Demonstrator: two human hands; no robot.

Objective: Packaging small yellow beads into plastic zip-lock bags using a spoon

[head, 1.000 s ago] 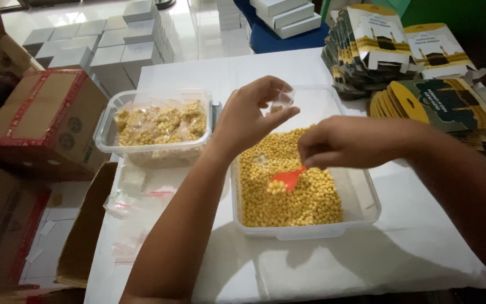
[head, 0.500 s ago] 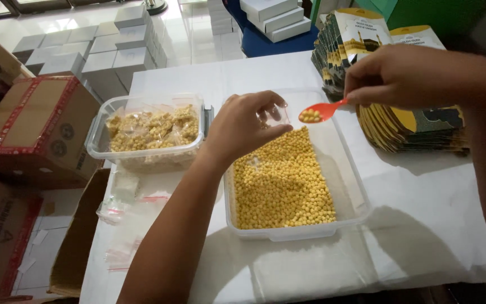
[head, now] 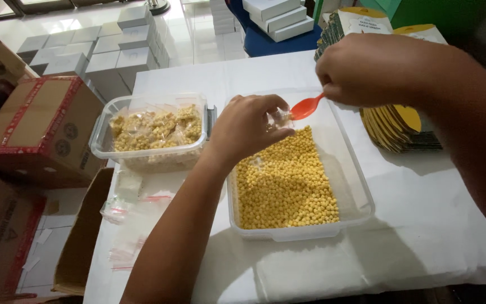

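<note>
The left hand (head: 248, 126) is raised over the far end of a clear plastic tub (head: 361, 197) and pinches a small clear bag (head: 280, 117) between thumb and fingertips. The bag sits at the tips of the fingers, on their right side, with its mouth turned toward the spoon. The right hand (head: 369, 67) grips the handle of an orange spoon (head: 306, 106) in a closed pinch; the handle is mostly hidden inside the fingers. The spoon's bowl projects to the left of that hand and touches, or lies just at, the mouth of the bag. Whether any load is in the spoon cannot be told.

The tub stands on a white table (head: 423, 225) and is partly filled with small yellow round pieces (head: 285, 180), heaped toward its left side. A second clear tub (head: 99, 141), to the left, holds filled bags of the same yellow pieces (head: 156, 126). Empty small bags (head: 125, 214) lie near the table's left edge. A stack of printed flat cartons (head: 400, 121) lies to the right, partly behind the right hand. Cardboard boxes (head: 40, 126) stand on the floor at left.
</note>
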